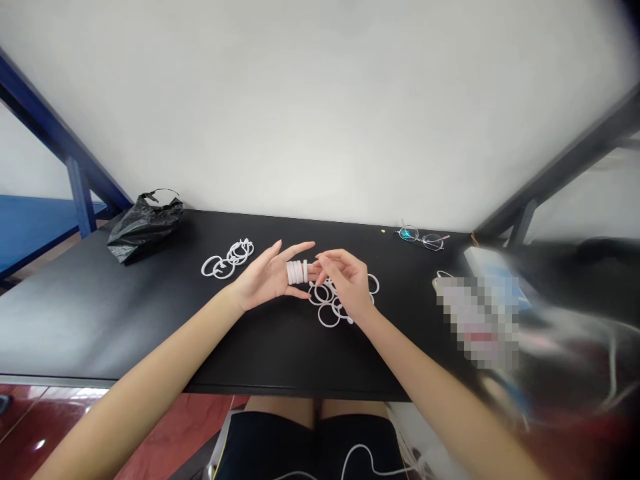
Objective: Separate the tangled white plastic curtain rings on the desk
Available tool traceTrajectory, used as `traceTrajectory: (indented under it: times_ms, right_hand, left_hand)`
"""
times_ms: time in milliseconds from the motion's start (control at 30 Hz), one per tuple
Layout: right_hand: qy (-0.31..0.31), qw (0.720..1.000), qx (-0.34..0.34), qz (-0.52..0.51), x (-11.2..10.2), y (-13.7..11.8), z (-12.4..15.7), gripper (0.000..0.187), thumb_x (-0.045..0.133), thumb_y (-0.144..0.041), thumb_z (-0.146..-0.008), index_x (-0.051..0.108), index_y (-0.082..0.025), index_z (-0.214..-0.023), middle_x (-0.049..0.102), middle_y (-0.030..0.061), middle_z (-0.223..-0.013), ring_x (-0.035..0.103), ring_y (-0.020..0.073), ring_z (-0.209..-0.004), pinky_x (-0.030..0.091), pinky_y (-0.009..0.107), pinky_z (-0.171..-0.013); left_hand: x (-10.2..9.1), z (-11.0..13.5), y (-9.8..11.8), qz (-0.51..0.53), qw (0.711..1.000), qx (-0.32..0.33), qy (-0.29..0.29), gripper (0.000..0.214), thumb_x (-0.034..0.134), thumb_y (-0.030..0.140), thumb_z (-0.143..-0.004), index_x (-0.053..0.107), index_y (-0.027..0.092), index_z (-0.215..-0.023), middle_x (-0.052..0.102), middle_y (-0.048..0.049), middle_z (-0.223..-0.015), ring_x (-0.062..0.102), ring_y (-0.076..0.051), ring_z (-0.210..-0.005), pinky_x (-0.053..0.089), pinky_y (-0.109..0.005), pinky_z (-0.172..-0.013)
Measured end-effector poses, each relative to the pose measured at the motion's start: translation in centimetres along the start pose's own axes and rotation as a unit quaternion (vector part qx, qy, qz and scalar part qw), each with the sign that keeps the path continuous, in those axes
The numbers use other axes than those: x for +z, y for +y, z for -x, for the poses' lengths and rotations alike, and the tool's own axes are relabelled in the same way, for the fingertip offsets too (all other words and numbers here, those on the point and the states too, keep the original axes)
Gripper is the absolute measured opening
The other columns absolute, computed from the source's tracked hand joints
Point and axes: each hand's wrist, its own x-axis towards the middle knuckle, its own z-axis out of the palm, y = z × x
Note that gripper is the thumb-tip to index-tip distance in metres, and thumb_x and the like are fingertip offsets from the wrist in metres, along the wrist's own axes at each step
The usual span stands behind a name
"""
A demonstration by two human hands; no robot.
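My left hand (pixel 270 272) is palm up over the table, its thumb, index and little finger spread apart. Several white bands (pixel 295 272) circle its middle fingers side by side, and one sits slightly apart toward the fingertips. At those fingertips my right hand (pixel 345 277) is closed in a pinch; whatever lies between its fingers, I cannot make out. Beneath the right hand is a loose pile of thin white rings (pixel 329 315), partly hidden by it. Left of my left hand lies a smaller group of white rings (pixel 210 267), some with small knobs.
On the black table (pixel 240 360), a crumpled black plastic bag (pixel 147 227) stands at the back left. Eyeglasses (pixel 420 237) lie toward the back right. Farther right are a blurred-out item (pixel 477 327) and a white and blue packet (pixel 500 273). A white cable (pixel 367 457) crosses my lap.
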Motion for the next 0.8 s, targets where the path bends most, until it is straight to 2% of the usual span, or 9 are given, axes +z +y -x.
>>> traceTrajectory:
  times_ms: [133, 233, 300, 367, 433, 500, 533, 600, 800]
  right_hand:
    - [0.069, 0.997, -0.031, 0.03, -0.1, 0.0, -0.2, 0.022, 0.066, -0.042, -0.085, 0.066, -0.02, -0.078, 0.065, -0.0011, -0.061, 0.064, 0.0146, -0.06, 0.055, 0.032, -0.068]
    - [0.119, 0.992, -0.019, 0.035, -0.2, -0.1, -0.4, 0.025, 0.067, -0.045, -0.083, 0.065, -0.02, -0.078, 0.066, 0.0005, -0.068, 0.061, 0.0129, -0.059, 0.053, 0.028, -0.058]
    - [0.137, 0.99, -0.007, 0.018, -0.1, -0.3, -0.5, 0.027, 0.067, -0.047, -0.081, 0.067, -0.02, -0.085, 0.068, 0.0024, -0.078, 0.06, 0.0124, -0.061, 0.053, 0.027, -0.058]
    - [0.091, 0.995, 0.022, -0.024, 0.0, -0.5, -0.5, 0.034, 0.07, -0.05, -0.078, 0.067, -0.021, -0.096, 0.071, 0.0049, -0.092, 0.064, 0.0143, -0.072, 0.055, 0.028, -0.065]
    - [-0.028, 0.994, 0.079, -0.075, 0.2, -0.5, -0.2, 0.045, 0.074, -0.054, -0.073, 0.067, -0.022, -0.105, 0.071, 0.0066, -0.101, 0.067, 0.0177, -0.084, 0.057, 0.032, -0.074]
    - [-0.155, 0.971, 0.141, -0.111, 0.5, -0.5, 0.2, 0.049, 0.076, -0.055, -0.071, 0.069, -0.021, -0.105, 0.072, 0.007, -0.1, 0.069, 0.0203, -0.088, 0.056, 0.035, -0.081]
    - [-0.196, 0.959, 0.163, -0.12, 0.6, -0.4, 0.5, 0.046, 0.075, -0.054, -0.072, 0.07, -0.02, -0.103, 0.073, 0.0067, -0.096, 0.069, 0.021, -0.088, 0.055, 0.036, -0.083]
    - [-0.221, 0.949, 0.183, -0.128, 0.8, -0.5, 0.8, 0.038, 0.075, -0.05, -0.075, 0.072, -0.02, -0.098, 0.073, 0.0061, -0.095, 0.07, 0.0219, -0.091, 0.054, 0.037, -0.088]
    - [-0.2, 0.953, 0.18, -0.142, 0.7, -1.2, 0.7, 0.033, 0.079, -0.042, -0.071, 0.073, -0.021, -0.095, 0.075, 0.0056, -0.101, 0.07, 0.0223, -0.093, 0.053, 0.04, -0.091]
  left_hand:
    - [0.5, -0.4, -0.3, -0.015, 0.999, 0.011, 0.037, 0.069, 0.035, 0.065, -0.092, 0.063, 0.01, -0.125, 0.061, -0.0217, -0.13, 0.056, -0.033, -0.123, 0.049, -0.048, -0.096]
    - [1.3, -0.4, -1.1, -0.108, 0.98, 0.113, 0.125, 0.06, 0.036, 0.058, -0.094, 0.072, 0.012, -0.11, 0.069, -0.0183, -0.119, 0.061, -0.031, -0.117, 0.049, -0.047, -0.098]
    - [1.9, -0.1, -1.7, -0.258, 0.925, 0.224, 0.169, 0.047, 0.045, 0.049, -0.094, 0.076, 0.015, -0.099, 0.073, -0.0143, -0.11, 0.066, -0.028, -0.109, 0.05, -0.044, -0.097]
    - [2.4, 0.3, -2.4, -0.441, 0.833, 0.305, 0.139, 0.029, 0.058, 0.038, -0.088, 0.077, 0.018, -0.098, 0.075, -0.0115, -0.107, 0.069, -0.026, -0.104, 0.05, -0.04, -0.096]
    - [2.6, 0.7, -3.0, -0.547, 0.749, 0.363, 0.087, 0.023, 0.064, 0.03, -0.083, 0.077, 0.02, -0.1, 0.076, -0.0095, -0.103, 0.07, -0.024, -0.098, 0.053, -0.036, -0.09]
    - [2.6, 0.8, -3.4, -0.602, 0.701, 0.379, 0.052, 0.023, 0.064, 0.029, -0.08, 0.077, 0.022, -0.097, 0.077, -0.0083, -0.094, 0.071, -0.023, -0.088, 0.055, -0.033, -0.08]
    - [2.6, 0.8, -3.5, -0.62, 0.689, 0.372, 0.043, 0.022, 0.063, 0.03, -0.08, 0.077, 0.023, -0.096, 0.077, -0.0083, -0.09, 0.07, -0.023, -0.084, 0.055, -0.033, -0.077]
    - [2.5, 0.8, -3.6, -0.645, 0.68, 0.348, 0.028, 0.023, 0.061, 0.032, -0.081, 0.077, 0.023, -0.094, 0.075, -0.0092, -0.087, 0.069, -0.024, -0.081, 0.055, -0.035, -0.075]
    - [2.6, 0.8, -3.6, -0.651, 0.69, 0.317, -0.002, 0.028, 0.062, 0.034, -0.08, 0.076, 0.023, -0.101, 0.074, -0.0112, -0.091, 0.067, -0.027, -0.084, 0.054, -0.041, -0.077]
